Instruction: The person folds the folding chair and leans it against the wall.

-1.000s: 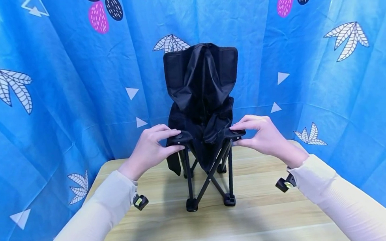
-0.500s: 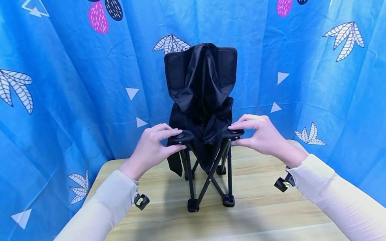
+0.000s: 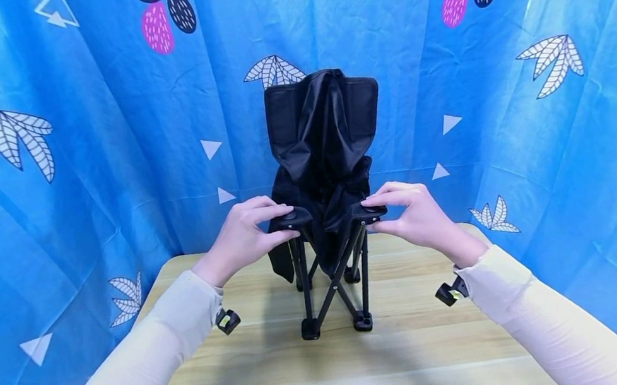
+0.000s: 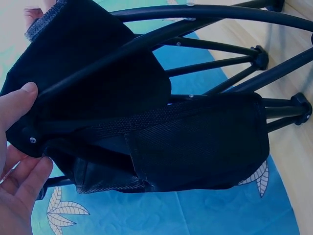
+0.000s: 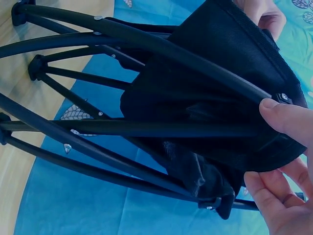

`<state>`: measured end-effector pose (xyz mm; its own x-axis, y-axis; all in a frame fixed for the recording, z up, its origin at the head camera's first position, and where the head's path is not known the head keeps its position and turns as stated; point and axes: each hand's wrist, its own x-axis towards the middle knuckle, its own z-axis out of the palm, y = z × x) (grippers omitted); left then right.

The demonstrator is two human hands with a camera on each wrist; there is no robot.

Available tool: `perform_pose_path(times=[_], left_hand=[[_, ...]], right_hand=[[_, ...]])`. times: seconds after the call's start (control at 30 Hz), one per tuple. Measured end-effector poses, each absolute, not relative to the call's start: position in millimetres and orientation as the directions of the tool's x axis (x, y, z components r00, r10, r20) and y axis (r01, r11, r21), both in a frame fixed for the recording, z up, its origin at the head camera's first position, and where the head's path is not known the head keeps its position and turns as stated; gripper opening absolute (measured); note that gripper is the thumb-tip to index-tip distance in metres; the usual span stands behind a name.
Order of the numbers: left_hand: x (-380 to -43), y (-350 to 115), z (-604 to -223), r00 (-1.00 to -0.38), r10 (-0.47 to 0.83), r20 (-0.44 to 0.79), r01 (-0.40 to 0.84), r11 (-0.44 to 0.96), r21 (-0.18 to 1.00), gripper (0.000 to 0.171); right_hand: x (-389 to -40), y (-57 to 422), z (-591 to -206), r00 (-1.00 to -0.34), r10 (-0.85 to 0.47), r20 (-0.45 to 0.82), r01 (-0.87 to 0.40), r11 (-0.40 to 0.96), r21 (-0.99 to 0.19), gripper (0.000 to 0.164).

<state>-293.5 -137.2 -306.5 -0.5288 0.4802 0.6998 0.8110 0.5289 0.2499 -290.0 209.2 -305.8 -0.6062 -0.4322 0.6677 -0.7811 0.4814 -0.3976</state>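
Two grips are closed in a pinch, left hand (image 3: 249, 232) and right hand (image 3: 410, 214), on the front corners (image 3: 292, 219) of a black folding camp chair (image 3: 324, 130), stood upright on the tabletop (image 3: 444, 329). The corners have been drawn slightly together; narrowing seems under way. A side pocket's (image 4: 205, 144) mouth is revealed only from the left wrist.

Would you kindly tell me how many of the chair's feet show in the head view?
4, on the table: the near left foot, near right foot, far left foot (partly hidden) and far right foot.
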Motion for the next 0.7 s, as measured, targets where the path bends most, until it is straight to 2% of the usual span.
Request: perform_pose_path(times=[0.43, 0.7], left_hand=[[-292.6, -134.1, -303.9, -0.535, 0.479, 0.696, 0.81, 0.526, 0.26, 0.041], [-294.7, -131.3, -303.7, -0.508, 0.489, 0.709, 0.826, 0.511, 0.239, 0.04]], right_hand=[[-287.8, 203.5, -301.4, -0.605, -0.439, 0.664, -0.784, 0.472, -0.403, 0.04], [-288.7, 199.3, -301.8, -0.589, -0.442, 0.676, -0.797, 0.454, -0.398, 0.04]])
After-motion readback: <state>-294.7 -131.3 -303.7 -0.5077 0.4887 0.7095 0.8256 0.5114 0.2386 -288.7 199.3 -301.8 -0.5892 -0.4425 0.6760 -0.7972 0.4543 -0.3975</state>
